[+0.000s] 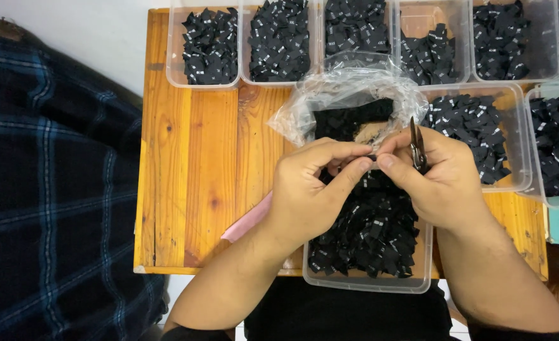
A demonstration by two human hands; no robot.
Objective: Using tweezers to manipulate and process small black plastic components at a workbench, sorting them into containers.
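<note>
A dark blue plaid cloth (45, 189) fills the far left, beside the left edge of a wooden worktop (191, 177). A pink strip (246, 218) lies on the wood near the front edge, partly under the left forearm. The left hand (311, 196) is raised over the middle of the worktop, its thumb and forefinger pressed together on a small black label (372, 158) (only a sliver of it shows between the fingertips). The right hand (440, 180) meets it from the other side, thumb tip touching the same label, while its fingers are closed around small dark snips (417, 148), blades pointing toward the back edge. Below both hands, at the front edge, sits a clear plastic tub (368, 284) heaped with black labels. Behind the hands lies a crumpled clear plastic bag (349, 88) holding more. A row of clear tubs (203, 83) full of black labels lines the back edge, continuing down the right edge.
</note>
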